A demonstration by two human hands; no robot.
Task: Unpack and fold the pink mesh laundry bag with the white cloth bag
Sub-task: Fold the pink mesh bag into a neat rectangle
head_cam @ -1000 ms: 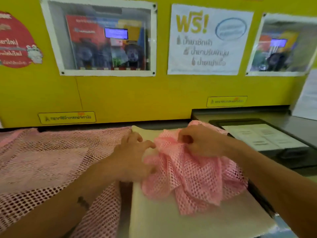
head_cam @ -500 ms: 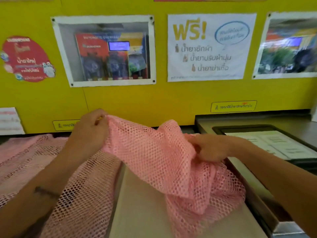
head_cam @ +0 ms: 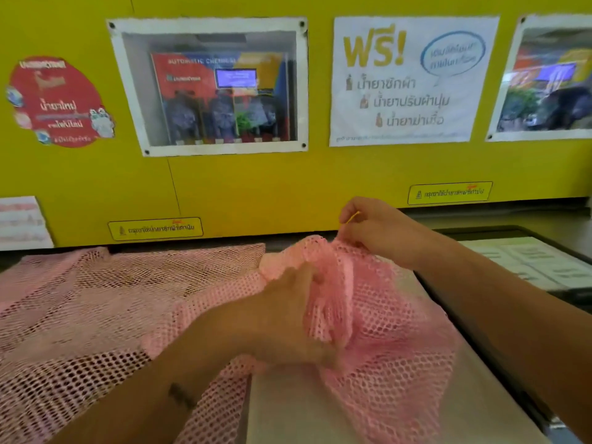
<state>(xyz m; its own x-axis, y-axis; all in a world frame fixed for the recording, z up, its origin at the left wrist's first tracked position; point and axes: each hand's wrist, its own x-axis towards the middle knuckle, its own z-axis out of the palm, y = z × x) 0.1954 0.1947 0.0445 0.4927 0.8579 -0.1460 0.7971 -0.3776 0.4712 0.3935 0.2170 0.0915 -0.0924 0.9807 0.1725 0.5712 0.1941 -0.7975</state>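
The crumpled pink mesh laundry bag point(head_cam: 378, 331), lifted half a second ago, now lies lowered on the flat white cloth bag point(head_cam: 288, 408). Left hand point(head_cam: 288, 315) clamps its middle; right hand point(head_cam: 378, 232) pinches its far edge. Folding remains undone.

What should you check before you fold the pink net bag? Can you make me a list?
1. Left hand holding the pink mesh bag: ok, it grips a bunched part.
2. Right hand holding the bag's top edge: ok, pinching near a thin yellow cord.
3. Bag spread flat for folding: not ok, it is crumpled in a heap.
4. White cloth bag underneath lying smooth: ok where it shows; the rest is covered.
5. Room on the left: not ok, another pink mesh sheet is spread there.
6. Bag empty inside: cannot tell.
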